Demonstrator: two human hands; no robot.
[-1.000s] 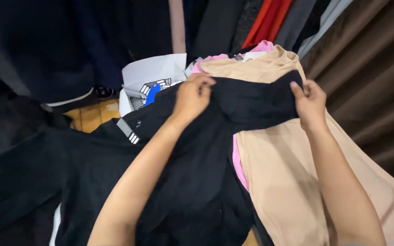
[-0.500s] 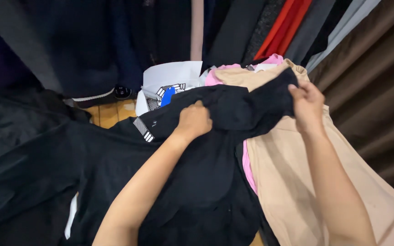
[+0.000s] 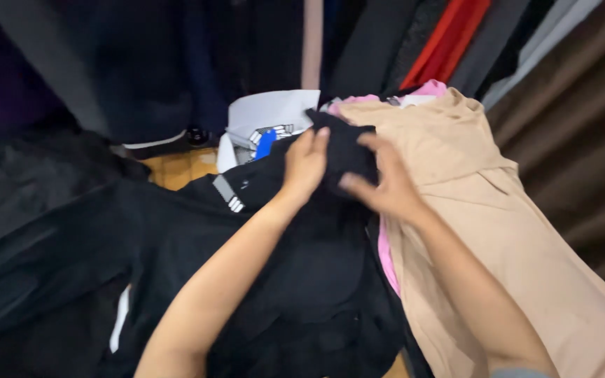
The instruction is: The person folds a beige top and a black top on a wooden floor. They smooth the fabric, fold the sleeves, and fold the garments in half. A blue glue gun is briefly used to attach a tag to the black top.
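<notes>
Gripping black garment, both hands, white printed fabric behind, beige cloth beside

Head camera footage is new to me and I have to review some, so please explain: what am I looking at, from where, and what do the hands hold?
The camera sits on a person's head and looks down along both bare arms. The left hand and right hand meet on a fold of a black garment, both gripping it. Beside it lies a beige garment with pink cloth beneath. Behind are a white printed garment and dark hanging clothes.
</notes>
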